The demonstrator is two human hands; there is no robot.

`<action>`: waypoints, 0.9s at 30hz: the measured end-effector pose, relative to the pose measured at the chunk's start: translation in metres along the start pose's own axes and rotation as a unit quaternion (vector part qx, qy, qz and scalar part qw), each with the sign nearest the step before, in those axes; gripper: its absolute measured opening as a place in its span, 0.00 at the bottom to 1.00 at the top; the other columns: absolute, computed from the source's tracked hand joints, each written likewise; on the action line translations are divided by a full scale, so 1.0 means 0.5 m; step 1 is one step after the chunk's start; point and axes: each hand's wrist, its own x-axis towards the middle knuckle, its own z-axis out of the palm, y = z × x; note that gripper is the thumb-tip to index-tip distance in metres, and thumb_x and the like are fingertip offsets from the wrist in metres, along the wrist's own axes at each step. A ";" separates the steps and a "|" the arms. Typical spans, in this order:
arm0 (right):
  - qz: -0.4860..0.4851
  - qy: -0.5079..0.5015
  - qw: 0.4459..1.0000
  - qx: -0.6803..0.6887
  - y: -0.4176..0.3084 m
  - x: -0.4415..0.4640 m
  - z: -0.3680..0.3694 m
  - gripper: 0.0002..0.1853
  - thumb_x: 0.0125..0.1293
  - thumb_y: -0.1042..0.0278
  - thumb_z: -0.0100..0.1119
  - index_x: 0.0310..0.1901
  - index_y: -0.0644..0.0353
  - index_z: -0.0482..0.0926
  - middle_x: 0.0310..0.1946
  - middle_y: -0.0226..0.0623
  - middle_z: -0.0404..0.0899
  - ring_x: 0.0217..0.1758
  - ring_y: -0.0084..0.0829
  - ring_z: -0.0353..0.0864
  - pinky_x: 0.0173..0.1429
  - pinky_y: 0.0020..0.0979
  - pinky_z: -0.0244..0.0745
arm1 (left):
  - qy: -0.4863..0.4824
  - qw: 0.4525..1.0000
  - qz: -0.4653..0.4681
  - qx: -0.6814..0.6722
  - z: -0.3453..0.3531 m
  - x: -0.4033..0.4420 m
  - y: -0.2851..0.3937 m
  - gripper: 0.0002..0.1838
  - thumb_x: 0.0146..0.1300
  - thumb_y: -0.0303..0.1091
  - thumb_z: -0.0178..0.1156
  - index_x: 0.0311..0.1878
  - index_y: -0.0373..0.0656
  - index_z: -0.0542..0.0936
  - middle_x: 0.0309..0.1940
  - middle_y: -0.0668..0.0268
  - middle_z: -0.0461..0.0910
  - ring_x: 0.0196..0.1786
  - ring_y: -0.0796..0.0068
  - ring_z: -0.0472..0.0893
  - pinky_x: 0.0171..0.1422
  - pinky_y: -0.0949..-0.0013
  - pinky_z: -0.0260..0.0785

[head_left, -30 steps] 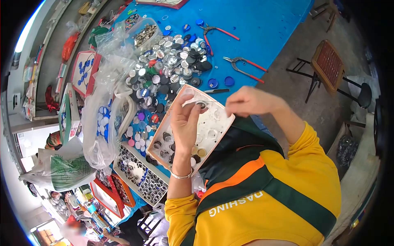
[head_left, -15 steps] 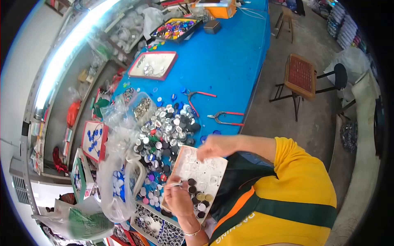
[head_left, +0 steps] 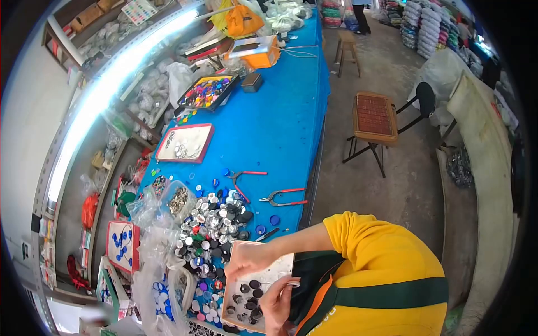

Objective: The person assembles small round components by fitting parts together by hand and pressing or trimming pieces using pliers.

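Note:
My right hand [head_left: 246, 261] is over the upper left part of a shallow white box [head_left: 283, 260]; its fingers are bent down, and whatever they hold is hidden. Near the box's right edge, my left hand [head_left: 277, 299] pinches a small round pale-rimmed piece [head_left: 293, 283] between thumb and fingers. Dark round pieces [head_left: 255, 284] lie in the lower part of the box. Beyond the box spreads a heap of silver, black and coloured round caps [head_left: 221, 221]. A thin dark tool [head_left: 268, 234] lies just past the box.
Two red-handled pliers [head_left: 288, 197] lie on the blue table [head_left: 269, 123]. Farther off are a red-rimmed tray [head_left: 207, 143], a black tray of coloured pieces [head_left: 232, 84] and an orange box [head_left: 269, 56]. Plastic bags [head_left: 148, 252] line the left. A chair [head_left: 375, 116] stands right.
The view has swung up toward the far end of the table. My right hand has moved to the box's left side, while my left hand has shifted to its right edge.

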 end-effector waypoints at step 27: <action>-0.019 -0.084 0.989 0.119 -0.091 -0.054 0.013 0.12 0.65 0.63 0.53 0.28 0.63 0.74 0.21 0.39 0.74 0.25 0.34 0.75 0.33 0.33 0.67 | 0.416 0.817 0.029 -0.399 -0.134 -0.008 -0.062 0.06 0.62 0.23 0.52 0.42 0.37 0.70 0.27 0.62 0.77 0.33 0.73 0.77 0.45 0.74 0.71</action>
